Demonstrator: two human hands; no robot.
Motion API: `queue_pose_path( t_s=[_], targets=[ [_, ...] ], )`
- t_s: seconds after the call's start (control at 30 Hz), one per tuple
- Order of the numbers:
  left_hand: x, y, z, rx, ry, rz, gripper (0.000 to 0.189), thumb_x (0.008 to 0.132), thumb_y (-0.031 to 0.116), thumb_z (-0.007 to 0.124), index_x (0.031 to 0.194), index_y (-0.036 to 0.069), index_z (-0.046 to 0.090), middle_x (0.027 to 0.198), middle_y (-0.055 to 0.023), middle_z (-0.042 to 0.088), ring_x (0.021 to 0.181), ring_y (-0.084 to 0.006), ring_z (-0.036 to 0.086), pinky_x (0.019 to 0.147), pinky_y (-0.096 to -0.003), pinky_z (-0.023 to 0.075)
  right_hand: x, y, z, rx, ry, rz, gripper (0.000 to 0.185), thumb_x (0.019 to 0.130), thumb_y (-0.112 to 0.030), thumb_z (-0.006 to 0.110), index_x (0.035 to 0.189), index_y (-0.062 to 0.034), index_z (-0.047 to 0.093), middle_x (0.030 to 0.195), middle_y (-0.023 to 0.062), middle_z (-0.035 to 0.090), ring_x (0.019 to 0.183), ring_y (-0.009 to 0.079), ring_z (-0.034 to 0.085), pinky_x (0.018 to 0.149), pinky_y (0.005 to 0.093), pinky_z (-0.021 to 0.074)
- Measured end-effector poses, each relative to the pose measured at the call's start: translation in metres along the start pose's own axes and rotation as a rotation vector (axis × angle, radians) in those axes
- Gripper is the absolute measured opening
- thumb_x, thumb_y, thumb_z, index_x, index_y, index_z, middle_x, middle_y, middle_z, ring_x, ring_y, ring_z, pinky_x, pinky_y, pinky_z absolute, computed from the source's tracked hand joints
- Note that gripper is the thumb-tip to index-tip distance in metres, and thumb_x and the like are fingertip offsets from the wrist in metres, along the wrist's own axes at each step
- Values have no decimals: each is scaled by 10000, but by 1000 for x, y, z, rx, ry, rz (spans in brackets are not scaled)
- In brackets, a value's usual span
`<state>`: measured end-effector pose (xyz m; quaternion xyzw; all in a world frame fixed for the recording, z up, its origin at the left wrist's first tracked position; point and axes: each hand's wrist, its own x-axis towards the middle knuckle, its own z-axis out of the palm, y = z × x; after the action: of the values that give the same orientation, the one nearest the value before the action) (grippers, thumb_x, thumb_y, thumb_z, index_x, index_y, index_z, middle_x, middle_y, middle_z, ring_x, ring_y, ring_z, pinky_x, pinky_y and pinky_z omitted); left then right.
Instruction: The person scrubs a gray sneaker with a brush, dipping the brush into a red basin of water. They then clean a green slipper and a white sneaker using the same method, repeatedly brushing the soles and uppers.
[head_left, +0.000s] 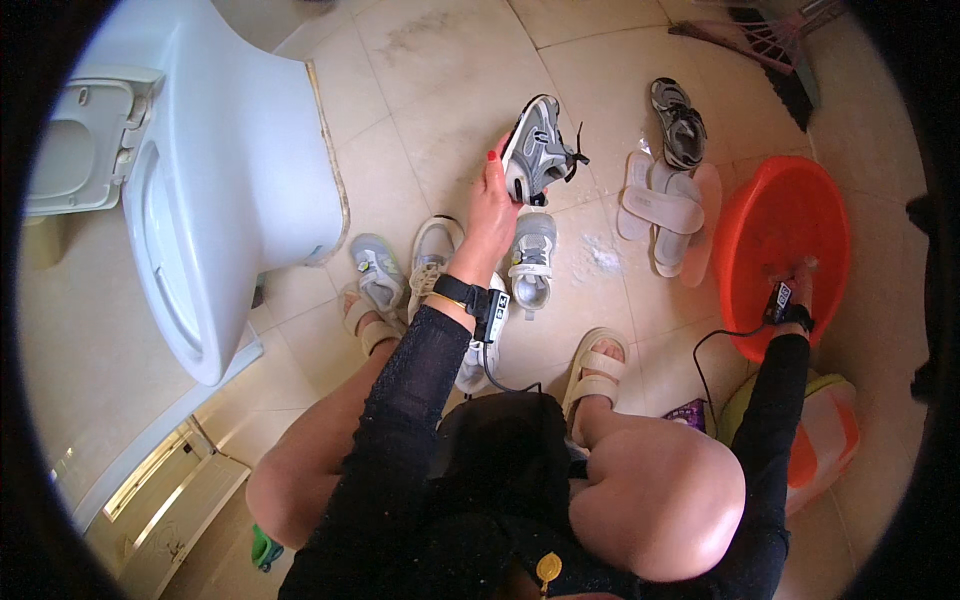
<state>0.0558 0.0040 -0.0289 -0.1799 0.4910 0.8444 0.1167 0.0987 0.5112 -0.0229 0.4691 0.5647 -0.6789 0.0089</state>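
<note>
My left hand (493, 206) grips a grey sneaker (537, 146) by its heel end, raised above the tiled floor, its black lace dangling. My right hand (802, 279) reaches down inside an orange plastic basin (731, 240); what its fingers hold, if anything, is unclear. Below the raised sneaker a small grey shoe with a strap (533, 259) rests on the floor. Left of it are a beige-white sneaker (433, 251) and a pale grey shoe (379, 274). My left forearm partly covers another white sneaker (474, 367).
Several insoles (664, 210) lie left of the basin, below a dark grey sneaker (679, 124). White wet patches (600, 251) mark the tiles. A white ceramic toilet (247, 150) stands left, a broom (776, 45) far right. Orange-and-clear plastic (825, 435) sits behind my right forearm.
</note>
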Motion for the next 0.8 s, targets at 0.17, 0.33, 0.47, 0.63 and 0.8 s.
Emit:
queue_pose_path(
  t_s=[0.17,0.33,0.47,0.63,0.8],
  targets=[
    [10,-11,10,-92,74,-87,506,1028,399,340,1397,56,387,1247,-107,552,1096,-234,560,900,-438,483,-16,-16,77,244,-557,-4,537,914,-161,588,1391,-6,398,1268,161,556,1015,194,636,797,296,568],
    [27,-10,32,-174,68,-91,342,1006,305,440,1229,53,499,1212,-109,563,1106,-234,557,925,-464,473,-87,-28,248,-171,-1010,-47,509,916,-129,592,1366,31,415,1123,157,638,981,191,652,827,266,548],
    [46,-1,40,-237,130,-147,311,1019,226,386,1258,36,447,1151,-92,572,1004,-224,592,846,-419,521,-145,-1,356,-986,-1021,-459,545,908,-235,608,1361,-1,416,1018,170,653,870,280,664,762,353,539],
    [63,17,20,-294,202,-93,356,992,317,371,1218,88,523,1180,-90,592,1097,-213,566,930,-378,478,-165,39,370,-1062,-764,-1233,536,916,-253,564,1384,-52,397,999,225,559,983,397,564,802,445,504],
    [70,24,7,-444,220,40,294,992,267,376,1218,104,470,1165,-77,561,1073,-234,560,921,-423,489,-154,44,339,-1016,-675,-1249,473,863,-163,618,1327,-129,531,906,149,497,838,322,507,705,396,455]
  ],
)
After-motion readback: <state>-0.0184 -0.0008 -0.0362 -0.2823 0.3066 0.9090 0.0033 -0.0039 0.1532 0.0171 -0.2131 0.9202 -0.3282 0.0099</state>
